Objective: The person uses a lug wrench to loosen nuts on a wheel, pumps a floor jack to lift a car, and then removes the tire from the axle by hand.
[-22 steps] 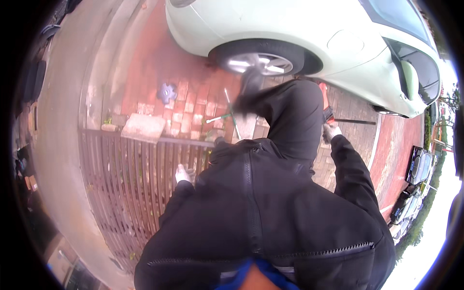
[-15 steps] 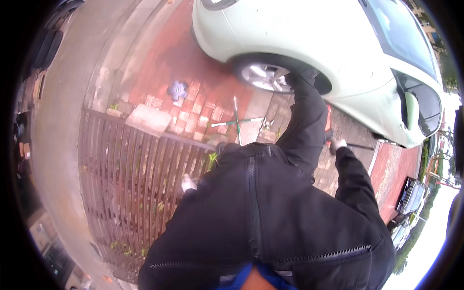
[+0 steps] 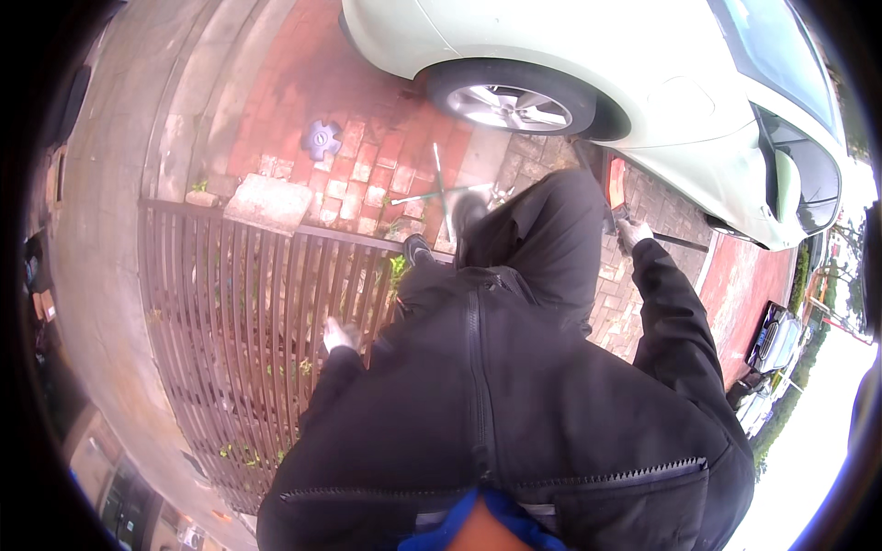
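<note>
My right hand (image 3: 634, 235) is closed around the dark bar-like handle (image 3: 678, 243) of a red jack (image 3: 616, 184). The jack stands on the paving beside the pale car's wheel (image 3: 510, 106), its far end reaching toward the car's underside. My left hand (image 3: 338, 334) hangs over the slatted fence with nothing in it, its fingers a little apart and slightly blurred. A four-way lug wrench (image 3: 439, 195) lies on the bricks near my feet, partly hidden by a shoe. Farther left lies a purplish star-shaped wheel cap (image 3: 322, 140).
The pale car (image 3: 570, 37) fills the far side. A brown slatted fence (image 3: 266, 303) stands close on my left, next to a stone block (image 3: 268, 204). Brick paving (image 3: 643, 207) continues to the right, where other parked cars (image 3: 776, 340) stand.
My leg, raised against the wheel before, has come back down, so the wheel shows whole. My left hand has moved out over the fence. The right hand stays on the jack handle.
</note>
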Demonstrator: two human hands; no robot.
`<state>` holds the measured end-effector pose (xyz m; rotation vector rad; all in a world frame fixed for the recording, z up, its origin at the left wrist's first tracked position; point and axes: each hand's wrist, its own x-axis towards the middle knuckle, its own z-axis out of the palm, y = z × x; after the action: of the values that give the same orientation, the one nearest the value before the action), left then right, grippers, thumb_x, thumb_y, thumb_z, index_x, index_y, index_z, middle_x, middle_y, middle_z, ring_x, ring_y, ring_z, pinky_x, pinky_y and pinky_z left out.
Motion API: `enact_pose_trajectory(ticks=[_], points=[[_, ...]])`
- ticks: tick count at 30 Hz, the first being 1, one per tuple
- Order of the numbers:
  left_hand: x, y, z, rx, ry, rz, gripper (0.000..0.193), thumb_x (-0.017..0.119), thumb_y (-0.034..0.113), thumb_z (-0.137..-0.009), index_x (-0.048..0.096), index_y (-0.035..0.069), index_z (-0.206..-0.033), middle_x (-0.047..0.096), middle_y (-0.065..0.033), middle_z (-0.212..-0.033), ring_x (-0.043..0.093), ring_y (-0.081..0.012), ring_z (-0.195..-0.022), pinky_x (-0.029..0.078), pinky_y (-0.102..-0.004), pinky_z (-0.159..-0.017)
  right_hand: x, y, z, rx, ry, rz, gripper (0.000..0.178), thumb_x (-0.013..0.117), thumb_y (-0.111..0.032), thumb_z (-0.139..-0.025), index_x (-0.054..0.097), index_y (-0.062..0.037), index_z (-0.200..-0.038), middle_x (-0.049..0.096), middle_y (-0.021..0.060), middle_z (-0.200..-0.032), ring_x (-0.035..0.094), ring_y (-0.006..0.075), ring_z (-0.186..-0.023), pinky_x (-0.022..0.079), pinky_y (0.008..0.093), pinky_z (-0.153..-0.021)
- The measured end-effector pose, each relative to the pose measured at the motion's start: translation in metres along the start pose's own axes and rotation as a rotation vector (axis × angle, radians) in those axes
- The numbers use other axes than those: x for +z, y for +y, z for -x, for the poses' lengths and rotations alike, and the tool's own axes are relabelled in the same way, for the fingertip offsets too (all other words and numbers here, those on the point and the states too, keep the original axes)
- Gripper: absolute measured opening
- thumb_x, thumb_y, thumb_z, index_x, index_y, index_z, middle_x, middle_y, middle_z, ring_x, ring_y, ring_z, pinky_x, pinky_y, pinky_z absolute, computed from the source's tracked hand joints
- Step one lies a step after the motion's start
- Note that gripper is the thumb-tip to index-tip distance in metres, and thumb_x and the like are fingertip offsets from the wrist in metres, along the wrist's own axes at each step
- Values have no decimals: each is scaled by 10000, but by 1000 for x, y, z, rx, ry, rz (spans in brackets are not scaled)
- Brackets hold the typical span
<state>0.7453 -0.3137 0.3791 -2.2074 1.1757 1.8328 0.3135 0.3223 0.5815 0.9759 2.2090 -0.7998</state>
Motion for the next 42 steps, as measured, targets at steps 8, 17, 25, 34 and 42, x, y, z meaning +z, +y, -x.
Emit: enact_pose_trajectory(ticks=[8, 17, 25, 34, 42], points=[[95, 59, 29, 196, -251, 46, 608, 396, 566, -1004, 509, 37, -1282, 689, -174, -861, 656, -267, -648, 508, -379, -518, -10, 36, -23, -17, 23, 84, 316, 604, -329, -909, 649, -21, -860, 582, 98, -616, 572, 218, -475, 479, 389, -440], [-38, -52, 10, 45, -60, -221, 531, 407, 469, -1024, 509, 6, -1264, 667, -267, -907, 667, -358, -666, 553, -477, -573, 18, 60, 40, -111, 62, 87, 372, 577, -374, -971, 637, -10, -917, 596, 101, -634, 584, 216, -458, 455, 364, -393], [12, -1, -4, -20, -126, -65, 513, 432, 494, -1022, 503, 62, -1288, 685, -187, -865, 658, -285, -629, 510, -406, -528, -38, 90, 70, 70, 88, -106, 256, 573, -247, -943, 515, -49, -790, 505, 85, -582, 485, 212, -421, 367, 364, -376], [130, 69, 14, 141, -308, -49, 539, 409, 549, -1009, 520, 78, -1246, 683, -159, -894, 634, -246, -594, 479, -359, -483, -37, 151, 81, 196, 13, 71, 310, 589, -273, -957, 564, 10, -832, 546, 114, -605, 530, 254, -448, 430, 399, -409], [48, 4, 55, 66, -173, 37, 540, 415, 502, -1029, 569, 24, -1227, 688, -254, -1011, 691, -311, -732, 547, -423, -595, -53, 112, 24, 34, 95, 133, 309, 557, -294, -949, 567, -34, -784, 557, 106, -595, 551, 243, -436, 434, 415, -396]])
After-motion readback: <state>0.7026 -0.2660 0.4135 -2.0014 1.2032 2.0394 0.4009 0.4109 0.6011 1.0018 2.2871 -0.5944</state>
